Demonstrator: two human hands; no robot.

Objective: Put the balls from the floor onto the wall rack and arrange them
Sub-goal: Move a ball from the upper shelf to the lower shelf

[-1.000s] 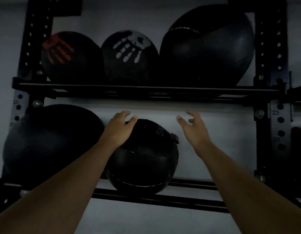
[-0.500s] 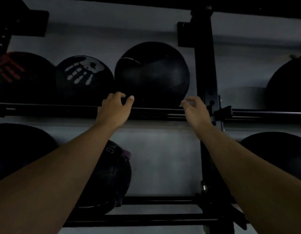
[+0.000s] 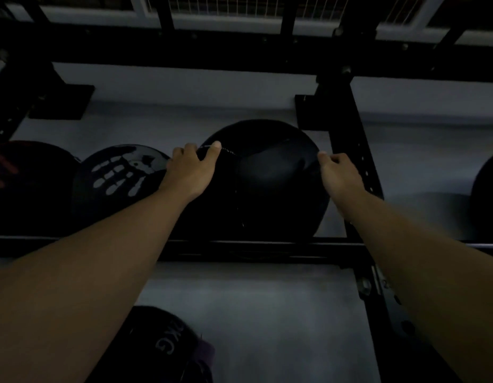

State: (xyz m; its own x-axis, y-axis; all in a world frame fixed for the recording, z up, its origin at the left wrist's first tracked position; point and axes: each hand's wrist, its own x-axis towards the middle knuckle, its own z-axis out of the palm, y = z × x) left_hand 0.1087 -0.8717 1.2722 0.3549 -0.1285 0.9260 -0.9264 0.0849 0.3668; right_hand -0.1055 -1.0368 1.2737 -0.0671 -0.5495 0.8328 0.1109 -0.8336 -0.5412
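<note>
A large black ball (image 3: 267,186) rests on the upper rail of the black wall rack (image 3: 256,247). My left hand (image 3: 191,170) lies on its upper left side, fingers curled over the seam. On the ball's right edge, next to the rack's upright post (image 3: 353,150), sits my right hand (image 3: 338,172). Left of the big ball is a smaller black ball with a white handprint (image 3: 115,178), and a ball with a red print (image 3: 16,186) sits at the far left. A black ball marked KG (image 3: 168,344) is on the lower shelf under my left forearm.
Another dark ball (image 3: 488,194) shows at the right edge beyond the post. A thick black beam (image 3: 240,48) runs above, with a wire mesh (image 3: 253,6) at the top. The grey wall (image 3: 267,313) shows bare between the shelves.
Both hands have risen from the ball on the lower shelf to the big ball on the upper shelf and now touch its two sides. The view has tilted upward.
</note>
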